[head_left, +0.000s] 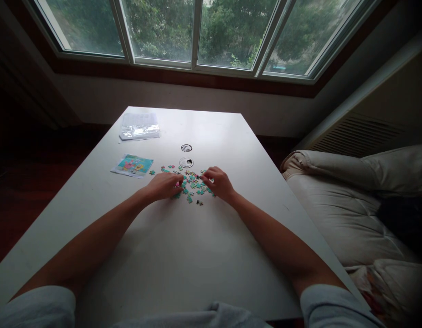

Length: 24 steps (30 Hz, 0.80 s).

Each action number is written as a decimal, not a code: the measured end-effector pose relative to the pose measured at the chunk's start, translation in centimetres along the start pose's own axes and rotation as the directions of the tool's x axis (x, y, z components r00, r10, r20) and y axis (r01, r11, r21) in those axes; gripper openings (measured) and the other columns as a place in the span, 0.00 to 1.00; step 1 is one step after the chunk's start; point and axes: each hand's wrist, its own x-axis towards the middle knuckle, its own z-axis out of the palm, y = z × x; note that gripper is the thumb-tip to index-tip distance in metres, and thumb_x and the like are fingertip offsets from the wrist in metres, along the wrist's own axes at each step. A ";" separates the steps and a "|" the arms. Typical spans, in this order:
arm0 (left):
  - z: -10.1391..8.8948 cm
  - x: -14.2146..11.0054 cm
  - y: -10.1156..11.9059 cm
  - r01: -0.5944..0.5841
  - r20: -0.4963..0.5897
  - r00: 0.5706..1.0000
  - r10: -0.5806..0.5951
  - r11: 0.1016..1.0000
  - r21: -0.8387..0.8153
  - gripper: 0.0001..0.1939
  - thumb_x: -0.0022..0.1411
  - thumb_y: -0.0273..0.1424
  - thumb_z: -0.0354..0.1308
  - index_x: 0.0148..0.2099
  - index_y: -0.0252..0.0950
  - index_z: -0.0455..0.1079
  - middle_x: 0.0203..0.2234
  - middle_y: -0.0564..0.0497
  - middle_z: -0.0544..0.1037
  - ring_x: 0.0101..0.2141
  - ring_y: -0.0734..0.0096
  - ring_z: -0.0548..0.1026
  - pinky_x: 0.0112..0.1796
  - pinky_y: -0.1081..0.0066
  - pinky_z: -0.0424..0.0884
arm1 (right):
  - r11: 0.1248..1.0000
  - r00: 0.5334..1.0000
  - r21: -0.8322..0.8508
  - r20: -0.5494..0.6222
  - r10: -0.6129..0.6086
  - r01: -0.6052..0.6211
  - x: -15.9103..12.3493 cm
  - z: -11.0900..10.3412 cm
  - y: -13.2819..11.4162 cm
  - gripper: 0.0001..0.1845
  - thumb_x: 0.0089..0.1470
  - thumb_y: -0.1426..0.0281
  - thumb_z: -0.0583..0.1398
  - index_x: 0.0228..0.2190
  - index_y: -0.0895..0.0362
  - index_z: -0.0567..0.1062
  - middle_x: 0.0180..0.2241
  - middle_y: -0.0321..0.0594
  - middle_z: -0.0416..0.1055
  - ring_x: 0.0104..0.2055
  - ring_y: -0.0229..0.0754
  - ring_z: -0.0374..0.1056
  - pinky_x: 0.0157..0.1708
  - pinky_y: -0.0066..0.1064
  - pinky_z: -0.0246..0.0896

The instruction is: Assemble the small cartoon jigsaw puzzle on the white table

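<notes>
Small jigsaw puzzle pieces (197,185), mostly turquoise with some pink and yellow, lie scattered on the white table (193,255). My left hand (165,186) is at the left side of the pile, its fingers curled together around a pinkish puzzle piece (177,184). Across the pile, my right hand (218,182) has thumb and forefinger pinched at a small dark puzzle piece, partly covered by the fingertips. A dark-and-light pair of pieces (199,202) sits nearest to me. The turquoise picture sheet (133,165) with colourful figures lies left of the pile.
Two round, dark-rimmed discs (186,162) lie beyond the pieces. A clear plastic packet (140,126) with papers rests at the far left corner. To the right of the table stands a pale padded sofa (334,209). A window (193,36) is behind the table.
</notes>
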 end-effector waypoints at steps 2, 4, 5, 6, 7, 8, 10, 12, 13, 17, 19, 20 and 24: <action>0.0 0.0 0.1 -0.001 0.012 1.000 0.001 1.000 -0.004 0.11 0.65 0.40 0.54 0.44 0.42 0.74 0.37 0.48 0.81 0.35 0.62 0.77 0.34 0.70 0.64 | 0.979 0.975 -0.009 -0.091 0.202 -0.203 0.4 -0.8 2.2 0.15 0.62 0.64 0.58 0.26 0.55 0.74 0.28 0.39 0.70 0.33 0.41 0.64 0.37 0.34 0.57; 0.0 0.0 0.3 0.000 0.018 1.000 0.001 1.000 -0.005 0.11 0.66 0.39 0.54 0.44 0.42 0.74 0.36 0.48 0.81 0.35 0.63 0.77 0.34 0.70 0.64 | 0.925 0.918 -0.019 -0.131 0.374 -0.380 0.6 -1.4 4.3 0.14 0.61 0.63 0.58 0.26 0.56 0.76 0.28 0.38 0.71 0.31 0.40 0.63 0.35 0.34 0.56; 0.0 0.0 0.3 0.003 0.018 1.000 -0.003 1.000 -0.004 0.11 0.66 0.39 0.54 0.43 0.41 0.74 0.36 0.48 0.81 0.35 0.63 0.77 0.33 0.70 0.64 | 0.893 0.885 -0.023 -0.141 0.443 -0.450 0.6 -1.7 5.3 0.14 0.60 0.63 0.58 0.27 0.56 0.76 0.28 0.38 0.72 0.31 0.41 0.64 0.35 0.33 0.56; 0.0 0.0 0.4 0.005 0.018 1.000 -0.005 1.000 -0.002 0.11 0.66 0.39 0.54 0.43 0.41 0.74 0.36 0.48 0.81 0.35 0.63 0.77 0.33 0.71 0.64 | 0.859 0.852 -0.036 -0.154 0.500 -0.510 0.6 -1.8 6.1 0.14 0.59 0.62 0.58 0.27 0.56 0.76 0.28 0.39 0.73 0.31 0.41 0.64 0.35 0.33 0.56; 0.0 0.0 0.5 0.005 0.015 1.000 -0.005 1.000 0.001 0.11 0.66 0.39 0.54 0.42 0.41 0.74 0.35 0.48 0.81 0.35 0.63 0.77 0.33 0.71 0.63 | 0.832 0.827 -0.052 -0.156 0.540 -0.553 0.5 -1.9 6.9 0.14 0.59 0.63 0.59 0.26 0.56 0.76 0.28 0.39 0.73 0.31 0.41 0.65 0.34 0.34 0.55; 0.0 0.0 0.6 0.003 0.010 1.000 -0.003 1.000 0.005 0.11 0.66 0.39 0.53 0.42 0.41 0.74 0.35 0.48 0.81 0.35 0.63 0.77 0.32 0.71 0.63 | 0.815 0.814 -0.069 -0.142 0.563 -0.576 0.5 -2.0 7.4 0.14 0.58 0.63 0.59 0.26 0.56 0.76 0.29 0.39 0.74 0.31 0.41 0.65 0.34 0.34 0.55; 0.0 0.0 0.6 -0.002 -0.001 1.000 0.002 1.000 0.009 0.11 0.66 0.38 0.53 0.41 0.41 0.74 0.35 0.48 0.81 0.35 0.63 0.77 0.31 0.71 0.62 | 0.810 0.818 -0.119 -0.122 0.562 -0.574 0.3 -1.8 8.0 0.13 0.57 0.63 0.59 0.26 0.56 0.77 0.30 0.40 0.74 0.32 0.42 0.65 0.35 0.34 0.55; 0.0 0.0 0.6 -0.004 -0.008 1.000 0.004 1.000 0.006 0.11 0.66 0.39 0.53 0.42 0.41 0.74 0.35 0.48 0.81 0.35 0.63 0.77 0.31 0.70 0.61 | 0.828 0.845 -0.172 -0.112 0.523 -0.534 0.2 -1.6 8.2 0.11 0.56 0.64 0.60 0.26 0.55 0.77 0.31 0.41 0.74 0.33 0.43 0.65 0.36 0.34 0.56; 0.1 0.0 0.7 -0.004 -0.011 1.000 0.004 1.000 0.001 0.11 0.66 0.39 0.53 0.43 0.42 0.73 0.36 0.48 0.81 0.35 0.63 0.77 0.31 0.71 0.61 | 0.837 0.858 -0.191 -0.113 0.500 -0.513 0.2 -1.5 8.2 0.10 0.56 0.64 0.60 0.27 0.55 0.77 0.31 0.41 0.74 0.34 0.43 0.65 0.37 0.35 0.57; 0.3 0.1 0.8 -0.026 -0.006 1.000 0.026 0.999 -0.019 0.11 0.65 0.38 0.54 0.45 0.43 0.73 0.35 0.49 0.80 0.35 0.64 0.77 0.32 0.71 0.62 | 0.877 0.900 -0.201 -0.120 0.420 -0.436 0.1 -1.0 8.2 0.06 0.56 0.67 0.61 0.32 0.55 0.78 0.30 0.40 0.71 0.36 0.45 0.64 0.42 0.37 0.58; 0.4 0.2 0.9 -0.044 -0.004 0.999 0.044 0.999 -0.029 0.10 0.66 0.37 0.54 0.45 0.43 0.73 0.34 0.50 0.80 0.35 0.64 0.77 0.32 0.71 0.62 | 0.904 0.923 -0.189 -0.101 0.371 -0.384 0.1 -0.9 8.3 0.07 0.57 0.67 0.61 0.33 0.54 0.80 0.31 0.40 0.70 0.37 0.46 0.64 0.44 0.38 0.59; 0.5 0.2 1.0 -0.051 -0.003 0.999 0.051 0.998 -0.034 0.10 0.66 0.37 0.53 0.45 0.43 0.73 0.34 0.50 0.80 0.35 0.64 0.77 0.32 0.71 0.62 | 0.917 0.934 -0.181 -0.086 0.346 -0.356 0.0 -0.8 8.2 0.07 0.57 0.68 0.61 0.34 0.54 0.81 0.31 0.41 0.70 0.38 0.46 0.64 0.45 0.38 0.59; 0.8 0.4 1.0 -0.076 -0.007 0.997 0.075 0.997 -0.025 0.09 0.67 0.36 0.52 0.43 0.42 0.72 0.35 0.50 0.80 0.34 0.65 0.76 0.31 0.71 0.60 | 0.955 0.964 -0.130 -0.033 0.263 -0.266 0.0 -0.4 7.8 0.09 0.58 0.69 0.61 0.36 0.52 0.83 0.33 0.41 0.69 0.40 0.47 0.64 0.46 0.39 0.60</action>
